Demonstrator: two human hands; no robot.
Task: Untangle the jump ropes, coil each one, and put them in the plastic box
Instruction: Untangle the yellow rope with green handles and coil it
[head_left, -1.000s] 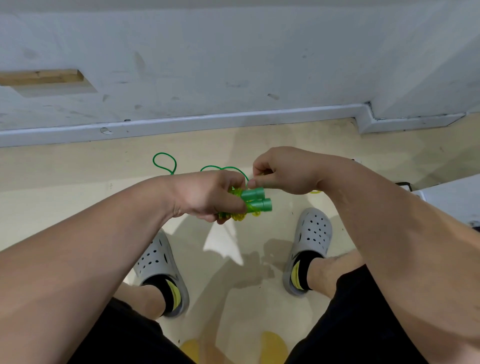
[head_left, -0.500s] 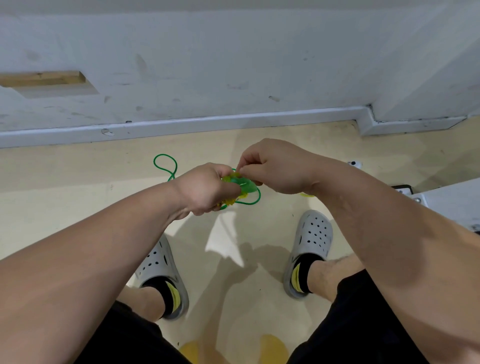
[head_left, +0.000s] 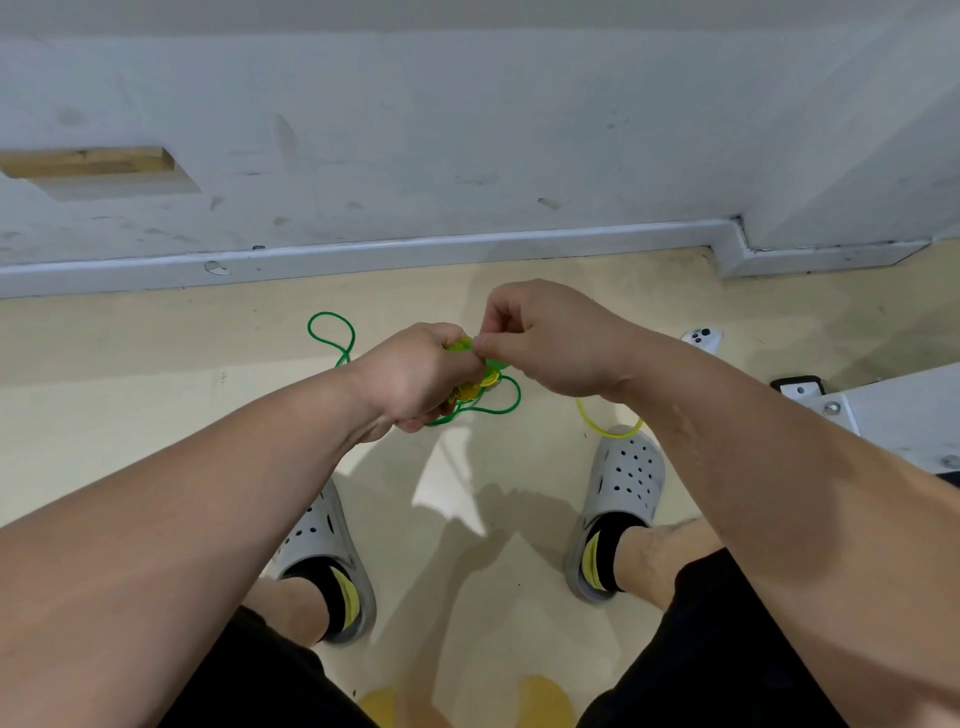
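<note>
My left hand (head_left: 415, 376) is closed around a bundle of green jump rope (head_left: 498, 405) with green and yellow handle parts showing at its fingers. My right hand (head_left: 550, 338) pinches the green piece at the top of that bundle, touching my left hand. Loops of the green cord hang below the hands, and one loop (head_left: 332, 332) lies on the floor to the left. A yellow jump rope (head_left: 602, 423) curves out from under my right wrist near my right shoe. The plastic box is not in view.
I sit facing a grey wall with a skirting board (head_left: 415, 249). My two grey clogs (head_left: 623, 483) rest on the beige floor. A white metal frame (head_left: 893, 405) and a small white device (head_left: 704, 338) stand at the right.
The green handles that stuck out to the right are now hidden inside my hands. Both hands rose slightly, and my right hand moved onto the top of the bundle. A green loop now hangs beneath them.
</note>
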